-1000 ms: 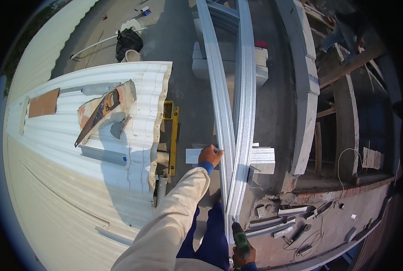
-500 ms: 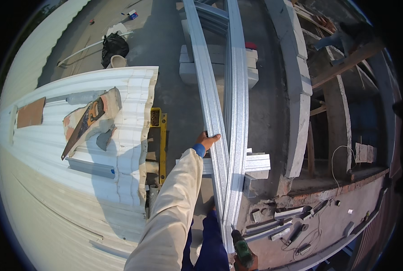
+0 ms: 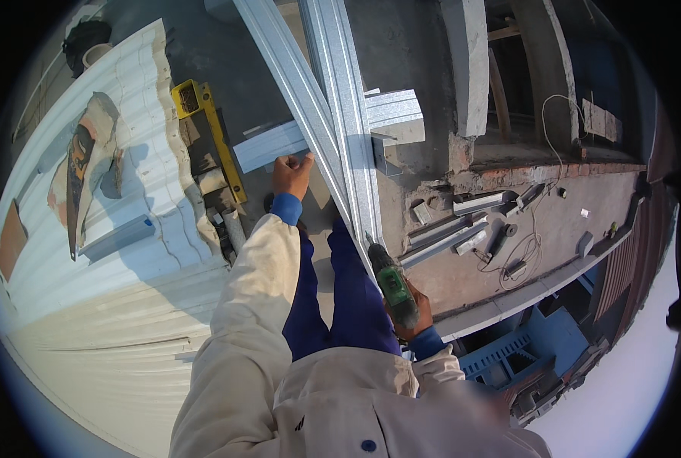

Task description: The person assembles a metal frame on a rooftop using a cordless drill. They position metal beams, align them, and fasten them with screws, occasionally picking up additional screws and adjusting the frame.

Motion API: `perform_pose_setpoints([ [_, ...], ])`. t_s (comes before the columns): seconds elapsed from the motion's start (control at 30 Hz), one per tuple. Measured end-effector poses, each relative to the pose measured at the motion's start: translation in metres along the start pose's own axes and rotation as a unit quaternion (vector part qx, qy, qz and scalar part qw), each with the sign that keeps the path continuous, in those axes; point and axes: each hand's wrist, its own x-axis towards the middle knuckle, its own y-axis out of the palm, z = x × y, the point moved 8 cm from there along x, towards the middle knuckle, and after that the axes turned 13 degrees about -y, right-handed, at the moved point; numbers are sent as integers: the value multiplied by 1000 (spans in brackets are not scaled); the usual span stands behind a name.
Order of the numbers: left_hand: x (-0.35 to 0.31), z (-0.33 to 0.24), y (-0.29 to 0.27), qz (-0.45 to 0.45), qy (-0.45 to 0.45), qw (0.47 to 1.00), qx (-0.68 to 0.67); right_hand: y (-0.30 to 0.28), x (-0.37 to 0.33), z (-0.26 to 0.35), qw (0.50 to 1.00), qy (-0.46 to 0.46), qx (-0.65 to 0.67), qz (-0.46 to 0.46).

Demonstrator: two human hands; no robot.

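Note:
Two long galvanized steel channels (image 3: pixel 356 145) converge in front of me, their near ends meeting close to my legs. My right hand (image 3: pixel 418 311) grips a green and black cordless drill (image 3: pixel 394 288), its bit tip at the near end of the right-hand channel. Beside the left channel's edge is my left hand (image 3: pixel 291 177), fingers curled in; whatever it may hold is too small to make out. Beneath the channels lies a short crosswise metal piece (image 3: pixel 272 145).
On the white corrugated sheet (image 3: pixel 153 252) to the left lies a handsaw (image 3: pixel 77 179). A yellow spirit level (image 3: pixel 222 145) stands beside that sheet. Metal offcuts (image 3: pixel 447 233), an angle grinder (image 3: pixel 501 238) and a looped cable (image 3: pixel 535 248) lie to the right, near a brick ledge (image 3: pixel 539 175).
My left hand has let go of the left channel's top and come back beside its edge, fingers curled. The view has tipped toward my body, showing more of the drill and my right hand.

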Motion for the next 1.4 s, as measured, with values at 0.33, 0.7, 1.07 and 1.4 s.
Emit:
perform_pose_setpoints([
  [0.33,-64,85,106,216,47,975,27,7,-11,-15,998,-13,-63,14],
  [0.7,-80,70,96,173,43,984,14,12,3,-12,995,-29,-100,11],
  [1.07,-75,81,105,215,2,972,-95,8,19,1,989,19,-134,56],
  [1.4,-67,90,113,170,15,984,-51,15,35,29,957,89,-239,140],
])
